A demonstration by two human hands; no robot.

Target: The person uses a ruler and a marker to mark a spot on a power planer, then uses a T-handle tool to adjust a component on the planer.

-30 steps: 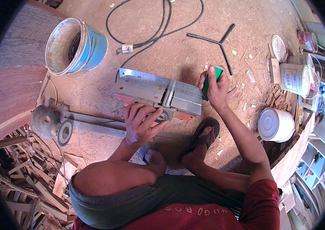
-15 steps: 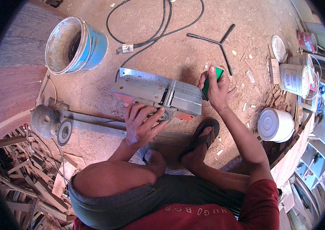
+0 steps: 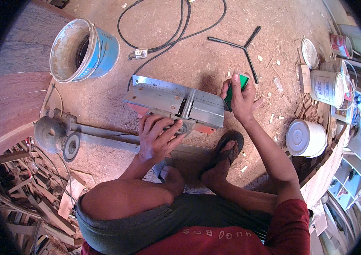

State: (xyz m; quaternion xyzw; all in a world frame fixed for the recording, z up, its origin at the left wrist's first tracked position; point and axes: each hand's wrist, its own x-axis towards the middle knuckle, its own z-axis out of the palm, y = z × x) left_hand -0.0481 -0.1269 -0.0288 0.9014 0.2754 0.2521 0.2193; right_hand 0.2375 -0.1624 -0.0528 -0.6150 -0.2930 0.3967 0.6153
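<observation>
An electric hand planer [image 3: 152, 99] lies upside down in front of me, its flat metal sole and cutter slot facing up. My left hand [image 3: 157, 136] grips its near side, fingers over the round part by the slot. A try square's steel blade [image 3: 167, 86], marked with a scale, stands on edge along the sole's far side. In my right hand [image 3: 242, 102] is the square's green handle [image 3: 243, 80], held between thumb and fingers just past the planer's right end. The planer's underside is hidden.
A black cable [image 3: 123, 32] loops beyond the planer, near a blue bucket [image 3: 108, 53]. A three-armed wrench [image 3: 246, 47] lies at far right. At left is a bench grinder [image 3: 50, 134]; lidded white pails [image 3: 306, 138] line the right. Wood scraps [image 3: 40, 204] pile up lower left.
</observation>
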